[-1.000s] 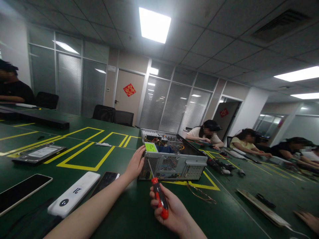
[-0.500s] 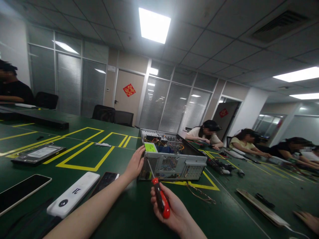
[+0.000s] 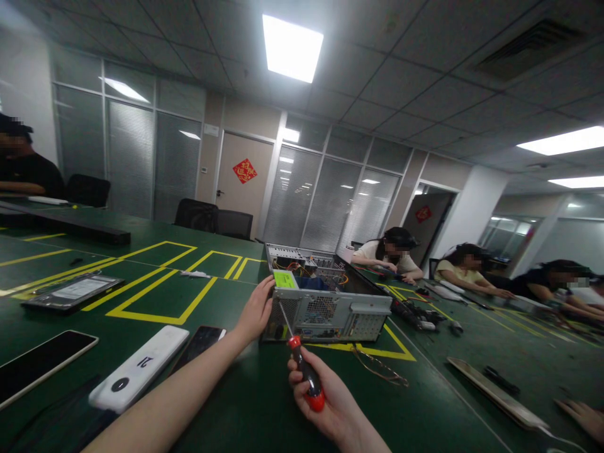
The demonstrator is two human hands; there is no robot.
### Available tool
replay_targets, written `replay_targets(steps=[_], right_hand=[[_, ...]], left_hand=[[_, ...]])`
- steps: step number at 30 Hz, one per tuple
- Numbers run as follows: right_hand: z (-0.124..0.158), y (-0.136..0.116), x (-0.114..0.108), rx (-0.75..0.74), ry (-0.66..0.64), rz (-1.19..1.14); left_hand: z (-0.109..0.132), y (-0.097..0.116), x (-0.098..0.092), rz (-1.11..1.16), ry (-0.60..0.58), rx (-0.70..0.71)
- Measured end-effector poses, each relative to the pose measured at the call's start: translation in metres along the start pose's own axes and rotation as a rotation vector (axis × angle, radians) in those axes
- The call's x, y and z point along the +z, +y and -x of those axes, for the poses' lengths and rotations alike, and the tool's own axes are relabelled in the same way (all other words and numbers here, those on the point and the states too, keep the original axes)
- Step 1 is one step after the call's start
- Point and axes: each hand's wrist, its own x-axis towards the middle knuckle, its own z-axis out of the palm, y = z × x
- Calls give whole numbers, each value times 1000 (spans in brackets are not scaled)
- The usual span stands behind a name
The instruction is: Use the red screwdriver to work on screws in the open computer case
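Note:
A desktop computer case (image 3: 346,318) lies on the table with its top side uncovered and its rear panel facing me. At its rear left corner sits a power supply with a bright green label (image 3: 285,280). My left hand (image 3: 257,308) grips that corner, its fingers against the side by the label. In my right hand (image 3: 321,393) is a red and black screwdriver (image 3: 309,377), fingers wrapped round the handle. The shaft points up and away to the rear panel by the power supply. Its tip appears to touch there, but the screw is too small to make out.
Left lie a hard drive (image 3: 73,290), a white power bank (image 3: 139,368), and phones, including one (image 3: 42,365) with a dark screen. Thin wires (image 3: 380,368) trail before the case. Black cables (image 3: 415,314) lie to its right. Co-workers sit around the table; another person's hand (image 3: 582,418) shows lower right.
The screwdriver's handle has turned and my right hand's fingers have shifted a little round it. My left hand and the computer case have stayed where they were.

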Motion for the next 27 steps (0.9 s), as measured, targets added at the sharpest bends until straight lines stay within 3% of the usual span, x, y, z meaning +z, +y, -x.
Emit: replay_targets(steps=[11,16,19,23,27], right_hand=[[-5,0,-7,-16,-93,3],[2,-11,-8,-7,-92,87],[9,-25,-23,-22,-56,277],[12,-43,-61,12,75,610],[7,-49,-90,14,215,763]], left_hand=[[0,1,1,3,11,-4],[0,2,-1,-4,1,-8],[0,3,-1,-13,-9,-14],[-1,3,-2,-16,-6,-19],[-1,4,-2,-22,-3,-12]])
